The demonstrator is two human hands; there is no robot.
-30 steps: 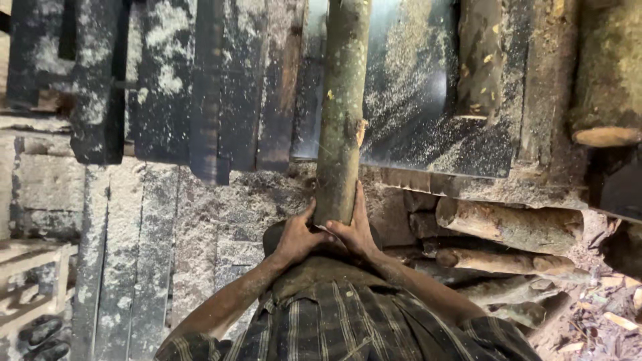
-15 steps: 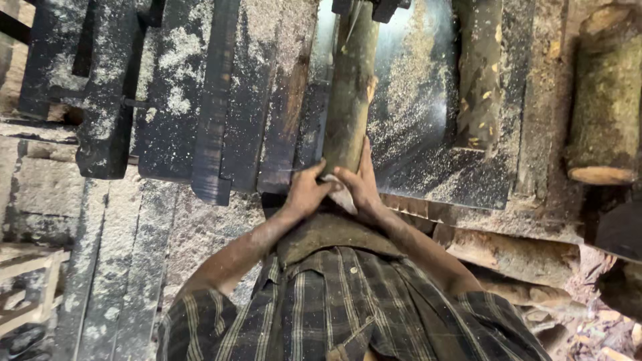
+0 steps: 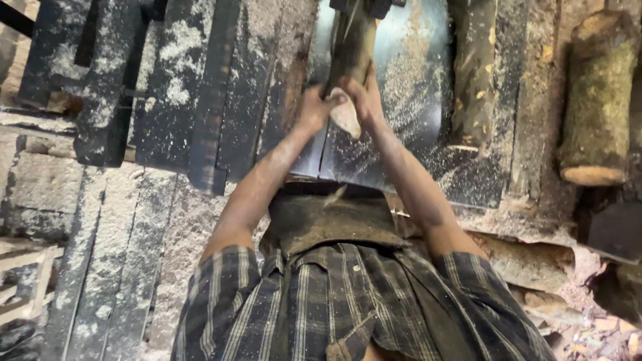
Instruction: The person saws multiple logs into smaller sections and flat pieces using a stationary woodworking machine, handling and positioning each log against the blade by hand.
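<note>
Leftmost, dark sawdust-coated planks [image 3: 167,87] lie side by side, running away from the person, with pale sawdust heaped in patches on their tops. Below them, a wooden frame [image 3: 23,281] pokes in at the lower left edge. Toward the middle, the left hand [image 3: 313,110] wraps around the near end of a greenish log [image 3: 351,47], fingers curled on its left flank. That log lies lengthwise on a shiny metal table [image 3: 414,87] dusted with sawdust, its far end running under a dark fitting at the top edge. Just beside the left hand, the right hand [image 3: 364,100] closes over the same log end from the right, fingers bent around the bark, so that the pale cut face shows between the two hands. Both forearms are stretched straight out from rolled plaid sleeves [image 3: 334,307]. Further right, a second, slimmer log [image 3: 473,73] rests on the metal table, apart from the held one. Farthest right, a thick short log [image 3: 597,100] lies on the rough bench edge, its pale sawn end facing the person.
</note>
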